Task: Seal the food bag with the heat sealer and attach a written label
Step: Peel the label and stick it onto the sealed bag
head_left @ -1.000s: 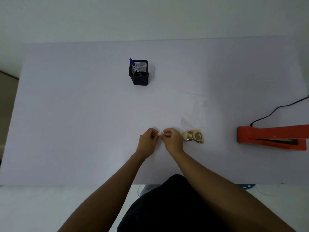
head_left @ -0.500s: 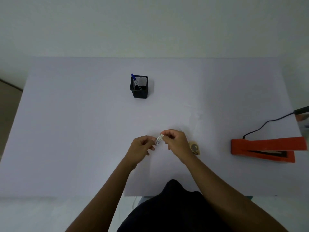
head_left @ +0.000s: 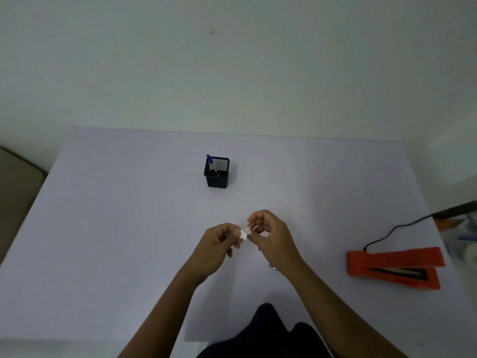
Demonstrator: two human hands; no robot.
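A small white label [head_left: 244, 232] is pinched between my left hand [head_left: 219, 244] and my right hand [head_left: 271, 237], lifted a little above the middle of the table. The clear food bag [head_left: 293, 211] lies flat just beyond my right hand and is barely visible; my right hand and wrist hide the food in it. The orange heat sealer [head_left: 395, 267] lies at the right, its jaws apart, with a black cord [head_left: 392, 229] running off to the right. A blue pen [head_left: 213, 165] stands in a black mesh pen holder [head_left: 217, 173] at the back centre.
The table [head_left: 116, 228] is covered in white paper that ends near my body. A wall rises behind its far edge. Some blurred objects [head_left: 462, 228] sit past the table's right edge.
Both hands have lifted off the table with the label between them. The camera has tilted up, so everything sits lower in view, and the food beside my right hand is now hidden.
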